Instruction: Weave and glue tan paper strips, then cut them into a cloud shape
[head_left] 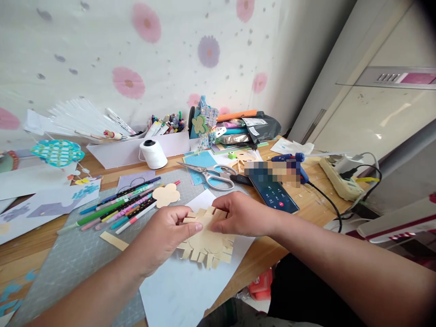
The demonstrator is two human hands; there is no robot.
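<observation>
A cream paper piece [208,238] with short strips fringed around its edge is held above a white sheet [180,290]. My left hand [170,236] pinches its left edge between thumb and fingers. On its upper right side, my right hand [240,213] grips it the same way. A cream flower-shaped cutout [166,195] lies just beyond my left hand, beside several pens and markers [126,204]. One loose cream strip [114,240] rests near my left forearm.
Scissors [218,176] lie beyond the hands, near a phone [275,195] and a blue glue gun [296,165]. A thread spool [154,154] stands before a pen box [136,147]. A power strip [337,179] sits at the right.
</observation>
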